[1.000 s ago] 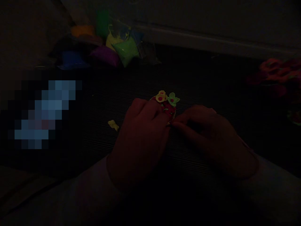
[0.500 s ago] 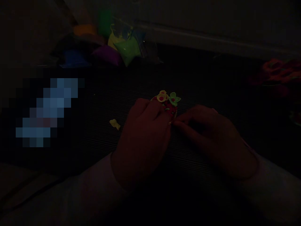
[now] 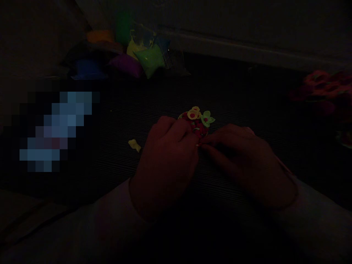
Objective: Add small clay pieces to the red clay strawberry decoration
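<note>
A round red piece lies on the dark desk between the two hands, partly covered. A yellow flower and a pale green flower, both with red centres, sit on its far edge, and a light rim runs around what shows of it.

The left hand bends over the near left part of the red piece; its fingertips are hidden, so I cannot tell whether those fingers clamp it or only press down. The right hand reaches in from the right, thumb and index finger closed in a pinch on the near right edge of the red piece.

For good work here, I judge the left fingers should steady the piece with light, even pressure, clear of both flowers, while the right pinch is small and gentle along the edge, so the rim is not stretched or dented. More light would help, since the contact point is very dim.

Left of the red piece lies a yellow scrap; farther left is a pixelated bright object. Beyond it, to the far left, are colourful bags; well right, a reddish pile.
</note>
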Available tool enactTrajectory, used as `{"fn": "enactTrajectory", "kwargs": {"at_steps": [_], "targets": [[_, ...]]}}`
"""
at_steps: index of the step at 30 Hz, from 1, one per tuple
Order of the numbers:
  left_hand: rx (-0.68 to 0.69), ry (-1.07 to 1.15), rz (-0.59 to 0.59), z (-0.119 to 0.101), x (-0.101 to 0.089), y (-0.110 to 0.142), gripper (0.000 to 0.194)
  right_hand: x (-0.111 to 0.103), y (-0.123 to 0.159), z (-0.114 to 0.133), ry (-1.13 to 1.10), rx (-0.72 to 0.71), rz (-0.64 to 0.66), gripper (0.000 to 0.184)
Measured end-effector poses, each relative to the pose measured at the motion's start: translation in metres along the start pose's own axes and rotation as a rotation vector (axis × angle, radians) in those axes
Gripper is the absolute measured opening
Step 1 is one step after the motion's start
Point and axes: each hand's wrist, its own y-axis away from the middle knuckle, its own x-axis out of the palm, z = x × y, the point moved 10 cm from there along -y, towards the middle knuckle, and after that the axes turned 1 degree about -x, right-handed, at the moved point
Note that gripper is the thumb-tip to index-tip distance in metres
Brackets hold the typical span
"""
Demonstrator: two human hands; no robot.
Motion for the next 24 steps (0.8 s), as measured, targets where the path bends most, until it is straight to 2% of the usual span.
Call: {"fn": "enactTrajectory", "kwargs": {"at_steps": [24], "targets": [[-0.019,0.021,0.012,0.0018,0.0017,-0.0014,0.009,0.0004,0.0019,0.0042,0.045,-0.032,-0.005,0.01]]}}
